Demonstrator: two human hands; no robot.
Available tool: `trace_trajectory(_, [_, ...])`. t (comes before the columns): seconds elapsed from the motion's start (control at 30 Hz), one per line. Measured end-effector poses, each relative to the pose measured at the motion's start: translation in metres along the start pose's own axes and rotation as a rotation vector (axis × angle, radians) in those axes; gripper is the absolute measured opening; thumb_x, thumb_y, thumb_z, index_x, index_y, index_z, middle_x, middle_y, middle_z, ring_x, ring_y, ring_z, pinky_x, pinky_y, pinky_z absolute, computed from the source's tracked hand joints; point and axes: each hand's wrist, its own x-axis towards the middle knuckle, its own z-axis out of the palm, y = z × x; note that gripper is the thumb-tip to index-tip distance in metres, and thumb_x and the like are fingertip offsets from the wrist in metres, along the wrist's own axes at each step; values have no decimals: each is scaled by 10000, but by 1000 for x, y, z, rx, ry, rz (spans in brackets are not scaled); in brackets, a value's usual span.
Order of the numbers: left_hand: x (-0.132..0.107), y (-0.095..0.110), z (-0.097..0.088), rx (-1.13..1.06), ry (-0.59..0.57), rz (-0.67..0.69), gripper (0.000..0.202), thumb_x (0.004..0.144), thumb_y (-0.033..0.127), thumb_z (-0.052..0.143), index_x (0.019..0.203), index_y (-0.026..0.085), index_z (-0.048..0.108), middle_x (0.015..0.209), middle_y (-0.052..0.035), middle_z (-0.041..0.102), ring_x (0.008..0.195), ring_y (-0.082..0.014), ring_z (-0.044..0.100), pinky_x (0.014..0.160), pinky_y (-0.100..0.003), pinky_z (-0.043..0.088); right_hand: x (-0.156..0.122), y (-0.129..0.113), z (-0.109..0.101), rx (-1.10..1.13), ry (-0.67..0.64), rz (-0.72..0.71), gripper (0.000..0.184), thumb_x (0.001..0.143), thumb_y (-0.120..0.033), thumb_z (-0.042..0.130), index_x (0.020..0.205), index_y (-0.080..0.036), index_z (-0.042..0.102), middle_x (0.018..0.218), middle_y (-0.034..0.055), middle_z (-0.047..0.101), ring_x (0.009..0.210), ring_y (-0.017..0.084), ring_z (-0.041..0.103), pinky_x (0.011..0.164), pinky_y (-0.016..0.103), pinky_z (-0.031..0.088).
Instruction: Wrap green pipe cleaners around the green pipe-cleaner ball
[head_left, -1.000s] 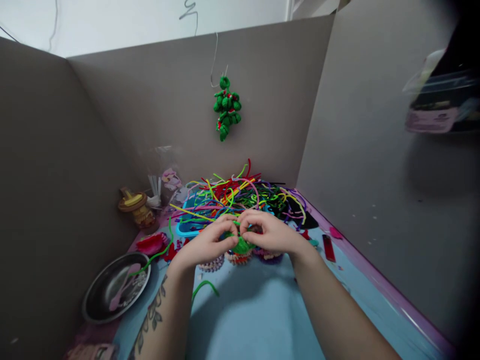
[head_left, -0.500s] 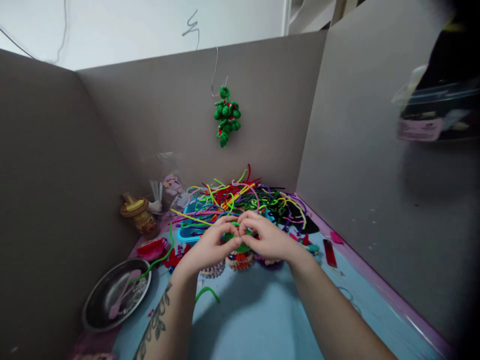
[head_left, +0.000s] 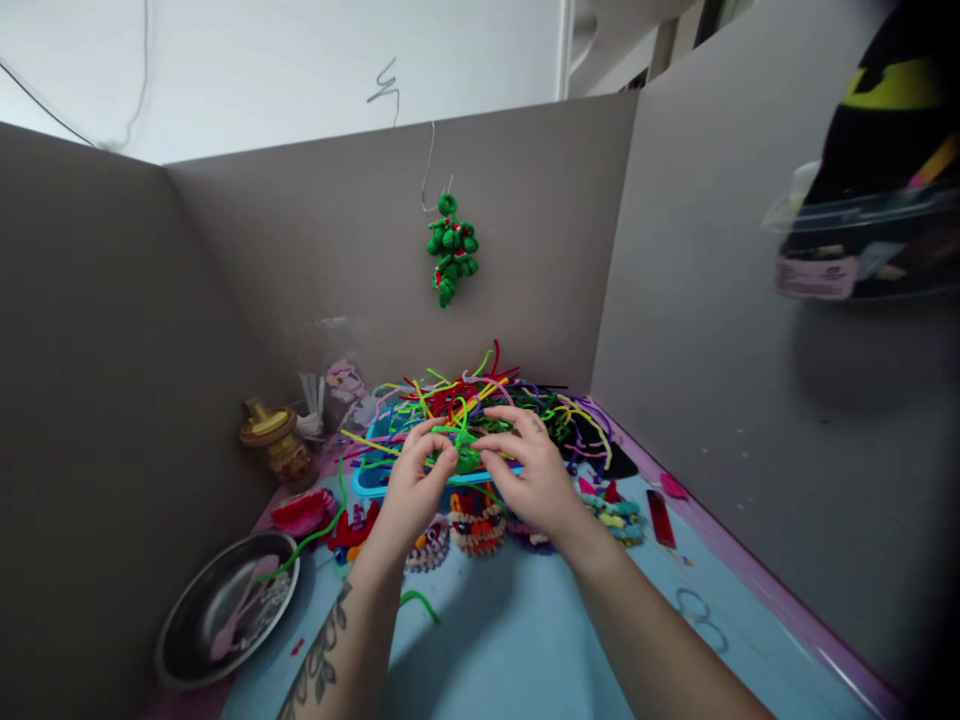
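A bright green pipe-cleaner piece [head_left: 466, 456] is held up above the table between my two hands. My left hand [head_left: 421, 472] pinches its left side with thumb and index finger. On the other side, the thumb and index finger of my right hand [head_left: 531, 474] close on its right edge, the upper finger lifted away. Just below sit several finished fuzzy pieces, among them an orange and beige one [head_left: 478, 522] and a white and purple one [head_left: 427, 545]. Behind my hands, a blue tray [head_left: 367, 484] is heaped with loose coloured pipe cleaners [head_left: 450, 392].
At left, a steel bowl [head_left: 174, 668] holds a pink spoon [head_left: 238, 612] and small white bits. A lidded jar [head_left: 281, 445] stands behind it. Scissors [head_left: 701, 618] and a red rectangular object [head_left: 661, 520] lie at right. Grey partitions surround the table; a green ornament [head_left: 452, 250] hangs on one.
My hands have moved slightly apart and up, and my right hand's fingers have spread more. More of the green piece now shows between them. The camera view has tilted upward a little.
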Motion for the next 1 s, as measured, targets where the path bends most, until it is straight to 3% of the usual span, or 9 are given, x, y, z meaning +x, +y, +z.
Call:
trace_trajectory(0.23, [-4,9,9,29,36,30,160,865,244,495,716,199,533,1112,-104,547,1238,-246,416,992,-376,349,-2,-7,8,-158,-19,-29,157,827,-141,523,743,-214,633,1120,113,565,1123,274,473,975,491,400])
trace_trajectory(0.53, [-8,3,25,241,188,82,160,877,168,434,734,195,499,1074,-109,506,1181,-241,448,1002,-408,359,-10,-4,13,-407,-134,-207,263,809,-41,471,917,-203,647,1225,117,518,1249,294,344,1040,502,317])
trace_trajectory(0.7, [-6,0,20,204,144,53,157,881,184,440,737,192,503,1071,-108,506,1196,-242,440,996,-416,365,-4,-2,6,-199,-134,-94,145,842,-125,509,809,-189,635,1095,108,540,1121,260,451,978,443,384])
trace_trajectory(0.83, [-3,-2,14,145,106,36,171,886,224,461,725,192,510,1099,-106,518,1229,-251,420,1006,-431,356,2,1,-1,82,-35,65,119,848,-183,523,916,-182,621,1035,93,554,1028,208,529,932,373,422])
trace_trajectory(1.0, [-6,2,14,231,25,155,142,895,217,466,783,192,550,1209,-109,464,1242,-236,408,1011,-425,358,4,5,0,197,-150,258,114,781,-269,607,754,-167,653,983,83,576,982,212,556,901,354,409])
